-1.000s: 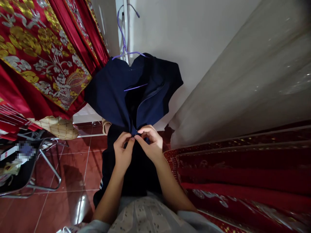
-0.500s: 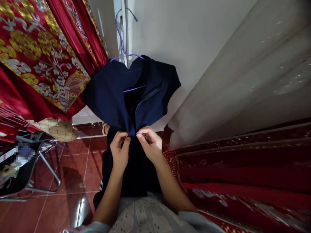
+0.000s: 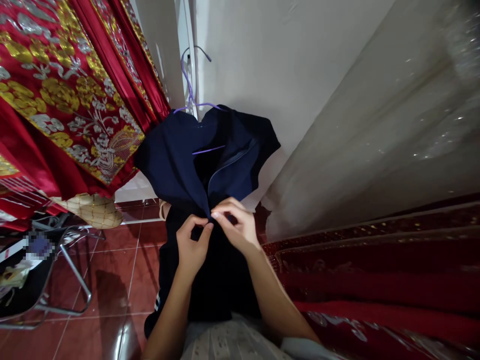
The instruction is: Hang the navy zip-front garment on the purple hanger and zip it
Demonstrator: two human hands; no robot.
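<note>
A dark navy garment hangs on a purple wire hanger against a white wall. Its front opening is spread at the top and has a zipper along the right edge. My left hand pinches the fabric at the bottom of the opening. My right hand pinches the same spot from the right, thumb and forefinger closed at the zipper's base. Whether a zipper pull is between the fingers I cannot make out. The lower part of the garment hangs dark under both hands.
Red cloth with gold and silver embroidery hangs at the left. A pale sheer curtain falls at the right above red embroidered fabric. A metal-framed chair with clutter stands on the red tiled floor at the left.
The view has shifted slightly, so garment and hands sit a little lower in the picture. Both hands stay pinched at the base of the opening, with fingers working slightly.
</note>
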